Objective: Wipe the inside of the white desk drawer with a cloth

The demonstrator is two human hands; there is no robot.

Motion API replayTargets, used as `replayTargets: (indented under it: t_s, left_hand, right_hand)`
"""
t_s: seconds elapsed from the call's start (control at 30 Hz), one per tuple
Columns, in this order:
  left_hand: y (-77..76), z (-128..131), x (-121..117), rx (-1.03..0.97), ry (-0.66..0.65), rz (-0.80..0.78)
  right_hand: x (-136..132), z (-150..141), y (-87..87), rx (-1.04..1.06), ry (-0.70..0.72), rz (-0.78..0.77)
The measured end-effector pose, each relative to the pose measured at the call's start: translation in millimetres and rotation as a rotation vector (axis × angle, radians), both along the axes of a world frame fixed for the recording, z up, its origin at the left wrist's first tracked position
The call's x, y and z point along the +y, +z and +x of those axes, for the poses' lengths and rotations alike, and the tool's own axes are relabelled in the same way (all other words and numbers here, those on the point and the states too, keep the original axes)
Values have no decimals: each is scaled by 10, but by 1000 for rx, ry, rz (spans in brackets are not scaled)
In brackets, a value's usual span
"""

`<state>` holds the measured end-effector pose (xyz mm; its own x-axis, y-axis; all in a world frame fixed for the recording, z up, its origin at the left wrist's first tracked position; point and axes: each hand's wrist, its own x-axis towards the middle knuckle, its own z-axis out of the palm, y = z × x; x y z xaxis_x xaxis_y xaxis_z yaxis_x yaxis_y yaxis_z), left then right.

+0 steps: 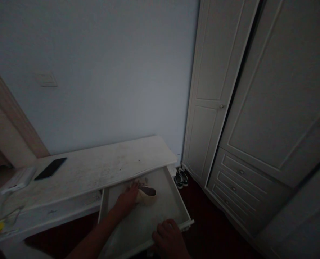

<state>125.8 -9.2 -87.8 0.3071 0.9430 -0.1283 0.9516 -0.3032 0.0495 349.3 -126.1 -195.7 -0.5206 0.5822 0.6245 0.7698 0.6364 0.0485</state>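
Observation:
A cream-coloured shoe (146,196) lies inside a pulled-out white drawer (160,212), its dark opening facing up. My left hand (129,197) reaches into the drawer with its fingers closed on the left end of the shoe; the fingertips are partly hard to make out in the dim light. Over the drawer's front edge, near its right corner, my right hand (168,235) has its fingers curled, gripping the front panel. The drawer slides out from under a low white table (108,158).
A dark phone (51,168) and a white device (19,180) rest on the tabletop at left. A yellow item (0,226) is at the lower left. Dark sneakers (180,177) stand on the red floor (203,223) beside a white wardrobe (211,118).

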Motion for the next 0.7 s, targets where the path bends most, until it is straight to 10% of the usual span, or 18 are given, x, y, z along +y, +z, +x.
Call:
replayTargets:
  t_s: [0.3, 0.7]
  left_hand:
    - [20, -221, -605, 57, -197, -191]
    - [-105, 324, -450, -101, -398, -206]
  right_hand:
    - [-35, 6, 90, 23, 8, -69]
    - [-12, 14, 128, 36, 16, 1]
